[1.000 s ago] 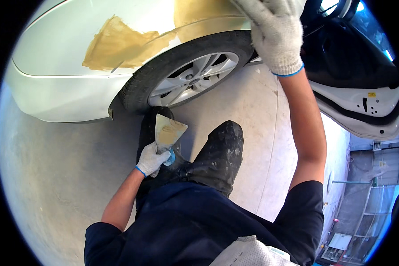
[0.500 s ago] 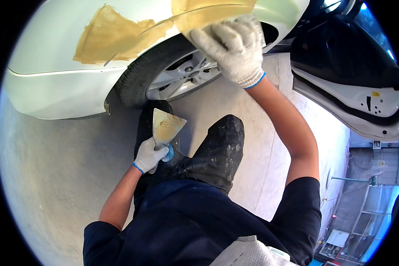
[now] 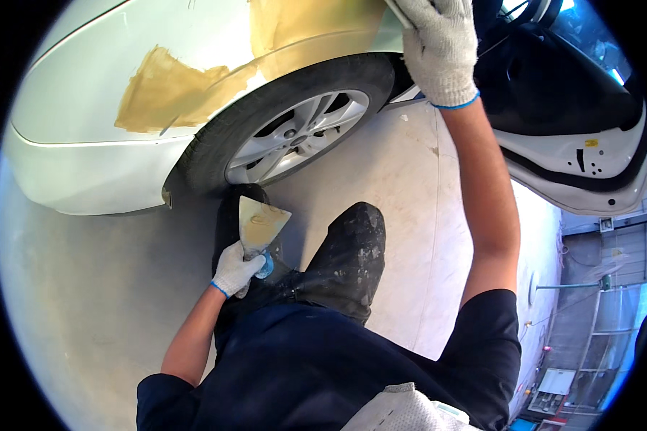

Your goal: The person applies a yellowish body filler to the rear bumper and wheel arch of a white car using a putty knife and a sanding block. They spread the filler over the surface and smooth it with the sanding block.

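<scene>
My left hand [image 3: 237, 271], in a white knit glove, is closed round the handle of a putty knife [image 3: 259, 224]. Tan filler is smeared on its wide blade, which points up toward the wheel. A small blue round piece [image 3: 265, 266] shows beside the fingers. Gloved too, my right hand [image 3: 442, 54] is raised at the right end of the wheel arch, gripping a thin flat spreader [image 3: 401, 12], mostly hidden by the hand and the picture's edge. Tan filler [image 3: 305, 25] covers the white car's fender [image 3: 79, 93] above the wheel, with a second patch [image 3: 169, 90] farther left.
The car's tyre [image 3: 212, 154] and silver alloy wheel [image 3: 302, 133] are just ahead of my knees. An open car door [image 3: 575, 154] juts out on the right. Beneath me lies a pale concrete floor [image 3: 101, 287]. A metal-framed rack [image 3: 597, 330] stands at the far right.
My right hand has moved right and up along the arch, off the filler above the wheel. The left hand still holds the putty knife; the view has shifted slightly, so the car sits lower.
</scene>
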Demonstrator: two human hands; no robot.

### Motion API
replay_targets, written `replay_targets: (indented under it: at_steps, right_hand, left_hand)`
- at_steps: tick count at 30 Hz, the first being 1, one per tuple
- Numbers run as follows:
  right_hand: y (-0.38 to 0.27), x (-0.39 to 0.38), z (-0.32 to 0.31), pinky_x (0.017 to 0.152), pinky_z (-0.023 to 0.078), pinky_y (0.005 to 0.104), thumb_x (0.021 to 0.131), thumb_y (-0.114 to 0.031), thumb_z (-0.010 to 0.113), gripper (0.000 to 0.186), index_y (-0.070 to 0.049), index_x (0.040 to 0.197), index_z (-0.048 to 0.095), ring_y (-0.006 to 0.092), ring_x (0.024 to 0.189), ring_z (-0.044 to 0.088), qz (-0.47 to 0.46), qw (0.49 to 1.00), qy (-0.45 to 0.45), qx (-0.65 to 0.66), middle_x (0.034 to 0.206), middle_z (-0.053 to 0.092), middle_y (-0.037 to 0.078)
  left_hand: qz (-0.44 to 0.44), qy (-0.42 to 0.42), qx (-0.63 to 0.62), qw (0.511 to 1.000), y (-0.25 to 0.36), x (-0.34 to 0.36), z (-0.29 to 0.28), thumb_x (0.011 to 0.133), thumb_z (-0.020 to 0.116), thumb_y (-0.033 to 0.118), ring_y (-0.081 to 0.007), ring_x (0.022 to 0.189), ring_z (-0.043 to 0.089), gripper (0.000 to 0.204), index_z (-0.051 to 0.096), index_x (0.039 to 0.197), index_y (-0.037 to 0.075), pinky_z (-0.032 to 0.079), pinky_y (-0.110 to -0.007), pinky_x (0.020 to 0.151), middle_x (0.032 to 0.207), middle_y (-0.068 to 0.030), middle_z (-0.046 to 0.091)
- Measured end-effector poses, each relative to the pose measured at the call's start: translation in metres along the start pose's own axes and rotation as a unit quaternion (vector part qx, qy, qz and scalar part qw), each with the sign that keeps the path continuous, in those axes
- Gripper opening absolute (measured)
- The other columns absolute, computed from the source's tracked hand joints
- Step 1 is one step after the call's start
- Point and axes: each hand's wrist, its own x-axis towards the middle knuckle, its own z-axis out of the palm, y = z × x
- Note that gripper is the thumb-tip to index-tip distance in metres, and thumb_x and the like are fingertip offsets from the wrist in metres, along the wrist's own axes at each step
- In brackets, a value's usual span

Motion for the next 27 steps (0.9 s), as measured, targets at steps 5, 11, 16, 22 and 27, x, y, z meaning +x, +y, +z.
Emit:
replay_targets:
  at_steps: [5,11,16,22,27]
  right_hand:
    - [-0.007,-0.004,0.004,0.086,0.049,0.0428,0.074,-0.015,0.079,0.054,-0.030,0.126,0.075,0.0257,0.100,0.059,-0.001,1.000,-0.003,0.022,0.111,0.058,0.002]
    - [0.009,0.008,0.004,0.086,0.049,0.0431,0.073,-0.015,0.079,0.055,-0.031,0.125,0.075,0.0262,0.100,0.058,-0.003,1.000,0.024,0.018,0.109,0.057,0.002]
    - [-0.008,-0.012,0.021,0.087,0.049,0.0434,0.071,-0.015,0.080,0.056,-0.031,0.124,0.076,0.0266,0.099,0.058,-0.028,0.998,0.048,0.036,0.108,0.056,0.002]
    - [-0.034,-0.084,0.064,0.088,0.050,0.0438,0.071,-0.015,0.079,0.055,-0.033,0.123,0.076,0.0270,0.099,0.058,-0.057,0.994,0.079,0.038,0.108,0.055,0.002]
    - [-0.050,-0.118,0.057,0.095,0.051,0.0449,0.072,-0.013,0.074,0.054,-0.028,0.124,0.076,0.0291,0.105,0.059,-0.006,0.996,-0.031,0.081,0.111,0.058,0.005]
  left_hand:
    - [0.002,-0.007,-0.015,1.000,0.004,-0.002,-0.002,0.089,0.068,0.010,-0.0136,0.079,0.069,0.019,0.070,0.106,0.001,0.055,-0.032,0.076,0.090,-0.0049,0.073]
    - [0.022,-0.009,-0.082,0.996,0.002,-0.003,0.001,0.090,0.067,0.006,-0.0112,0.076,0.066,0.016,0.068,0.105,0.001,0.055,-0.031,0.074,0.086,-0.0029,0.071]
    - [0.000,-0.005,-0.072,0.997,0.012,-0.010,0.000,0.089,0.067,0.005,-0.0106,0.076,0.065,0.016,0.068,0.105,0.001,0.055,-0.031,0.074,0.085,-0.0029,0.071]
    - [0.028,-0.009,-0.034,0.999,0.001,-0.003,0.002,0.089,0.068,0.006,-0.0117,0.078,0.067,0.019,0.069,0.107,0.000,0.055,-0.032,0.076,0.087,-0.0031,0.073]
    - [0.041,-0.008,-0.032,0.999,-0.026,0.003,-0.002,0.089,0.071,0.010,-0.0127,0.081,0.069,0.022,0.071,0.109,0.002,0.056,-0.032,0.079,0.090,-0.0040,0.075]
